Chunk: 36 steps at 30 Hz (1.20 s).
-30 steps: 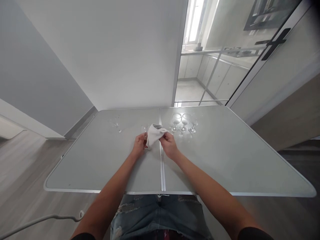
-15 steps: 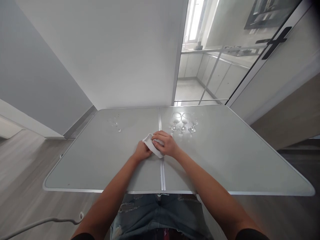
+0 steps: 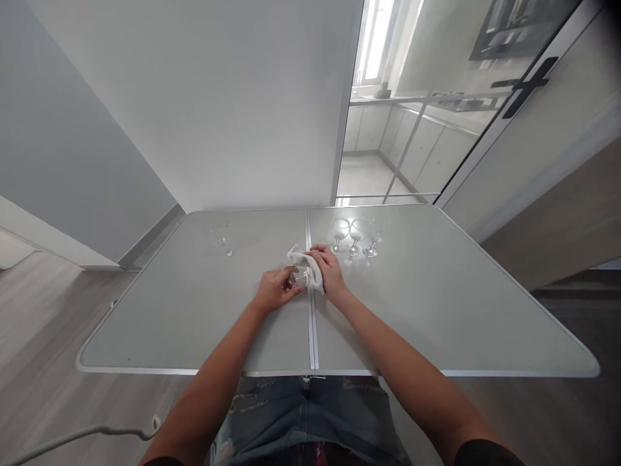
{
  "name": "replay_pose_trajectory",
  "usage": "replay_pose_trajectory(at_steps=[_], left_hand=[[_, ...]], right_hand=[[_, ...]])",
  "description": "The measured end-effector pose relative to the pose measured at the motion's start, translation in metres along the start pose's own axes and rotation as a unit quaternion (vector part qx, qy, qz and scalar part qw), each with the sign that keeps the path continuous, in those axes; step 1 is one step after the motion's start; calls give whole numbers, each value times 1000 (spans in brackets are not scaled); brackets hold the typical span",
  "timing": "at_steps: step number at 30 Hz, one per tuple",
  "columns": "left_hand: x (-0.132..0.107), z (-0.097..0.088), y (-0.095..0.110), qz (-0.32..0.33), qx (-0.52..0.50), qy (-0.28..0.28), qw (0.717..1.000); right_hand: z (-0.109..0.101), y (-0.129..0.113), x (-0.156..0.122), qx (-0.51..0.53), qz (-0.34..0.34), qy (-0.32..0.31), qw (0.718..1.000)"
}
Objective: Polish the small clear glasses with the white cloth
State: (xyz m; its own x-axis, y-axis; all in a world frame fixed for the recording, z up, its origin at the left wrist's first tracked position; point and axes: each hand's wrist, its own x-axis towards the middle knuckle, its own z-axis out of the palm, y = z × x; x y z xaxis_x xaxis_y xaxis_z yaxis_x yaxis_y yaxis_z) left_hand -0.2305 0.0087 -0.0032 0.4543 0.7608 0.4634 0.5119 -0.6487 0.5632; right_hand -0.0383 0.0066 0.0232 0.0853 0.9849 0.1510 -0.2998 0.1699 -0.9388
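Near the table's centre seam, my left hand (image 3: 276, 288) is closed around a small clear glass (image 3: 299, 277), seen only in part between the fingers. Over the glass's right end lies a white cloth (image 3: 314, 272), gripped by my right hand (image 3: 330, 268). The cloth touches the glass, and one corner of it sticks up at the upper left. Past my right hand, three clear stemmed glasses stand in a row: a left one (image 3: 340, 234), a middle one (image 3: 356, 236) and a right one (image 3: 372, 244).
The grey folding table (image 3: 194, 323) has a pale metal rim and a seam down its middle. Water drops or small clear bits (image 3: 229, 253) show at its back left. A wall (image 3: 242, 129) rises behind, with a glass door (image 3: 412, 142) to the right. A cable (image 3: 97, 430) lies lower left.
My hands have drawn slightly apart, and the glass now shows between them. The cloth has shifted right and opened with my right hand. The camera view has moved a little.
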Motion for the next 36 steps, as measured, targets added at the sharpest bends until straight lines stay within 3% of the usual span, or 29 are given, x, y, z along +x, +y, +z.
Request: replay_pose_trajectory(at_steps=[4, 7, 11, 15, 19, 22, 24, 28, 32, 36], left_hand=[[1, 3, -3, -36, -50, 1, 998], [1, 5, -2, -65, -132, 5, 989], [4, 11, 2, -120, -252, 11, 960], [6, 16, -1, -164, -300, 32, 939], [5, 17, -5, -153, -255, 8, 955], [3, 17, -4, -100, -127, -10, 987], [1, 17, -4, -62, -12, -12, 998], [-1, 16, -3, -6, 130, -11, 991], [-3, 9, 0, 38, 130, 1, 991], [-5, 5, 4, 52, 109, -21, 992]], right_hand=[[9, -4, -9, 74, 58, -99, 991], [11, -4, -13, 86, 46, -108, 989], [10, -1, -16, -13, -16, -124, 992], [11, 2, -19, -160, -154, -124, 967], [5, -2, -15, -309, -285, -176, 890], [-3, -6, -9, -372, -320, -236, 839], [-5, -8, -7, -391, -314, -255, 827], [-3, -11, -10, -416, -249, -200, 852], [0, -14, -11, -364, -162, -114, 910], [-8, -9, -1, -278, 2, -104, 955]])
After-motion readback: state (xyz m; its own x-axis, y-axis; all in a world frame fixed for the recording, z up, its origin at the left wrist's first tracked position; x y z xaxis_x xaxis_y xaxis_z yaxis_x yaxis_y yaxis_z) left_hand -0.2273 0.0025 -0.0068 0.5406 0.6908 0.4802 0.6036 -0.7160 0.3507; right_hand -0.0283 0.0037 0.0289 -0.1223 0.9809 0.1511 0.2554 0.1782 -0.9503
